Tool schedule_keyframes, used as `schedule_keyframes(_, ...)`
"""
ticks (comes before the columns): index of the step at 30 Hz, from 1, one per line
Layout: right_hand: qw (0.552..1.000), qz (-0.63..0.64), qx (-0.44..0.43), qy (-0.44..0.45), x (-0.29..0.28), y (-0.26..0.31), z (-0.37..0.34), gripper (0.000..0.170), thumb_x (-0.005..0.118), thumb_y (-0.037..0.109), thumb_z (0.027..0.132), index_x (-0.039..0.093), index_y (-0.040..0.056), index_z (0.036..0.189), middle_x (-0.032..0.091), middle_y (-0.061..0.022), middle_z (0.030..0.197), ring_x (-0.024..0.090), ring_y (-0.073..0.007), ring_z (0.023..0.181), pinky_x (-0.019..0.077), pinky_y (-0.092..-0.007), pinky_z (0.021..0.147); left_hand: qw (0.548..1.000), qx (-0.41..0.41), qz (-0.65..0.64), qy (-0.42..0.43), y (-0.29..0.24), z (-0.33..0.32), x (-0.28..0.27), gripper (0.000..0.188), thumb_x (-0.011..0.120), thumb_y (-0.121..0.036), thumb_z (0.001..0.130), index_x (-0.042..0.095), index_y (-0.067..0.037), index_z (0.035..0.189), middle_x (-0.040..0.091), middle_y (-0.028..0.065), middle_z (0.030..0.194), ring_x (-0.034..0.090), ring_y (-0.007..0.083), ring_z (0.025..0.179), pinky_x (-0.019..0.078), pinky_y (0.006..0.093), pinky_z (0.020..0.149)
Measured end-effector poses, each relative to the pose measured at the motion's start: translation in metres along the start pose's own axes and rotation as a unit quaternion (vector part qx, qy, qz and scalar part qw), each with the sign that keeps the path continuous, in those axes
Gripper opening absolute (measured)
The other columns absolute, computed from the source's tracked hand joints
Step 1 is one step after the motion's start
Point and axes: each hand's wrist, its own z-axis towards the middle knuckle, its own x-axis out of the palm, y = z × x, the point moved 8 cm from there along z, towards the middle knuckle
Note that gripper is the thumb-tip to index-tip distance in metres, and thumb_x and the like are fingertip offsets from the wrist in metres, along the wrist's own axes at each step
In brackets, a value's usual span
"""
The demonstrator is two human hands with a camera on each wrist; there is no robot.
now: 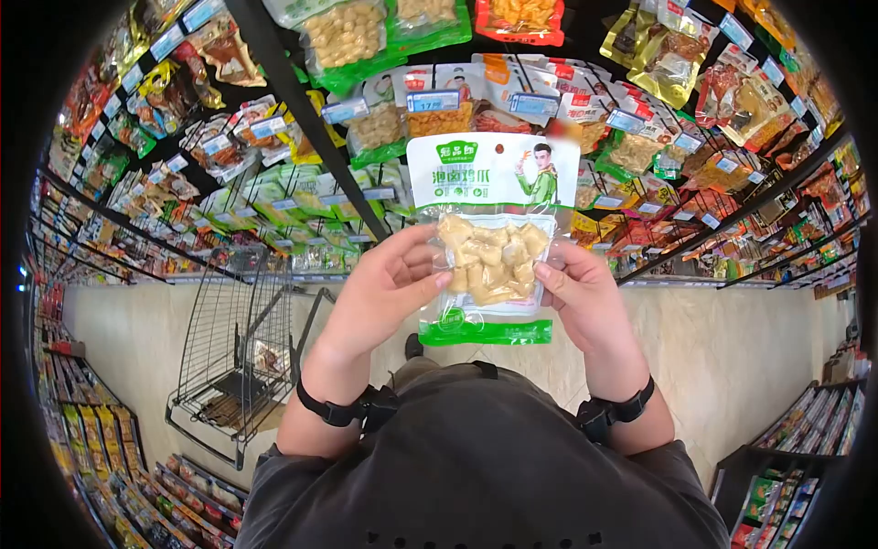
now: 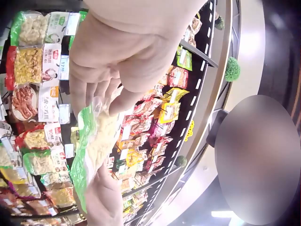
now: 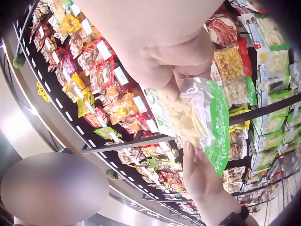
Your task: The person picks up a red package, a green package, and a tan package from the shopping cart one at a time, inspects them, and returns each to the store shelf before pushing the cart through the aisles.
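Observation:
A clear packet of pale food pieces (image 1: 494, 265), with a white printed top and a green bottom edge, is held upright between both hands in the head view. The left hand (image 1: 398, 284) pinches its left side, thumb in front and fingers behind. On its right side the right hand (image 1: 583, 291) grips it the same way. In the left wrist view the left hand (image 2: 124, 56) is above the packet (image 2: 96, 146), seen nearly edge-on. The right wrist view has the right hand (image 3: 160, 52) with its thumb on the packet (image 3: 188, 117).
Shelves with hanging food packets (image 1: 343, 41) and price tags rise in front and to both sides. A black wire shopping cart (image 1: 229, 357) stands at the left on the pale floor (image 1: 686, 339). Low racks (image 1: 777, 457) are at the lower right, and more at the lower left.

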Motion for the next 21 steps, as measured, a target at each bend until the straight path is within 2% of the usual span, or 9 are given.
schedule_keyframes(5, 0.999, -0.039, -0.001, -0.011, -0.022, 0.0, 0.028, 0.021, 0.063, 0.01, 0.097, 0.065, 0.0018, 0.117, 0.069, -0.0003, 0.101, 0.063, -0.0073, 0.092, 0.0512, -0.0241, 0.077, 0.998, 0.001, 0.052, -0.024, -0.003, 0.03, -0.013, 0.05, 0.065, 0.003, 0.093, 0.044, 0.003, 0.138, 0.063, 0.0075, 0.111, 0.062, 0.0149, 0.103, 0.0493, 0.029, 0.09)
schedule_keyframes(6, 0.999, -0.035, -0.011, -0.019, -0.014, 0.011, 0.033, 0.022, 0.063, 0.009, 0.097, 0.065, 0.0019, 0.118, 0.068, 0.001, 0.099, 0.06, -0.0054, 0.087, 0.0479, -0.0228, 0.072, 0.998, 0.009, 0.053, -0.02, -0.006, 0.037, -0.013, 0.05, 0.065, 0.003, 0.093, 0.044, 0.003, 0.138, 0.063, 0.0075, 0.111, 0.062, 0.0149, 0.103, 0.0493, 0.029, 0.09)
schedule_keyframes(8, 0.997, -0.066, -0.033, -0.011, -0.016, 0.021, 0.05, 0.02, 0.063, 0.01, 0.097, 0.065, 0.0025, 0.115, 0.068, 0.0007, 0.097, 0.061, -0.0069, 0.085, 0.0495, -0.0243, 0.072, 0.999, 0.014, 0.032, -0.029, -0.012, 0.053, -0.017, 0.049, 0.065, 0.003, 0.093, 0.045, 0.002, 0.138, 0.063, 0.0063, 0.109, 0.06, 0.0139, 0.101, 0.0489, 0.0284, 0.089)
schedule_keyframes(9, 0.995, -0.091, -0.043, -0.005, -0.015, 0.027, 0.06, 0.017, 0.062, 0.011, 0.098, 0.064, 0.0031, 0.113, 0.067, 0.0003, 0.095, 0.063, -0.0084, 0.084, 0.051, -0.0258, 0.072, 0.999, 0.026, 0.033, -0.026, -0.017, 0.062, -0.019, 0.049, 0.065, 0.003, 0.093, 0.045, 0.002, 0.138, 0.063, 0.0063, 0.109, 0.06, 0.0139, 0.101, 0.0489, 0.0284, 0.089)
schedule_keyframes(11, 0.994, -0.09, -0.059, -0.012, -0.01, 0.04, 0.08, 0.022, 0.063, 0.009, 0.097, 0.066, 0.0006, 0.117, 0.068, 0.0006, 0.098, 0.059, -0.006, 0.085, 0.0473, -0.0234, 0.074, 0.997, 0.045, 0.057, -0.031, -0.026, 0.079, -0.026, 0.048, 0.064, 0.002, 0.093, 0.045, 0.002, 0.138, 0.062, 0.0057, 0.109, 0.06, 0.0137, 0.101, 0.0489, 0.0286, 0.089)
schedule_keyframes(13, 0.996, -0.084, -0.041, -0.013, -0.014, 0.044, 0.106, 0.022, 0.062, 0.009, 0.098, 0.065, -0.0012, 0.118, 0.07, -0.0016, 0.101, 0.061, -0.0071, 0.089, 0.049, -0.0243, 0.078, 0.995, 0.066, 0.065, -0.031, -0.039, 0.1, -0.035, 0.05, 0.064, 0.003, 0.094, 0.044, 0.002, 0.139, 0.062, 0.0053, 0.108, 0.06, 0.0137, 0.101, 0.0488, 0.0287, 0.089)
schedule_keyframes(19, 0.992, -0.087, -0.092, 0.003, 0.016, 0.092, 0.18, 0.022, 0.062, 0.008, 0.098, 0.064, -0.0022, 0.117, 0.07, -0.0026, 0.099, 0.06, -0.0062, 0.087, 0.0478, -0.0225, 0.076, 0.984, 0.146, 0.085, -0.055, -0.09, 0.161, -0.063, 0.05, 0.061, 0.003, 0.095, 0.043, 0.003, 0.141, 0.062, 0.0065, 0.111, 0.059, 0.0139, 0.104, 0.0481, 0.0281, 0.091)
schedule_keyframes(21, 0.991, -0.08, -0.103, 0.002, 0.029, 0.104, 0.204, 0.021, 0.062, 0.008, 0.098, 0.065, -0.002, 0.117, 0.07, -0.0024, 0.098, 0.06, -0.0061, 0.086, 0.0474, -0.0223, 0.075, 0.979, 0.179, 0.052, -0.077, -0.104, 0.177, -0.076, 0.048, 0.059, 0.005, 0.095, 0.044, 0.003, 0.141, 0.062, 0.007, 0.112, 0.059, 0.0134, 0.106, 0.0475, 0.0278, 0.092)
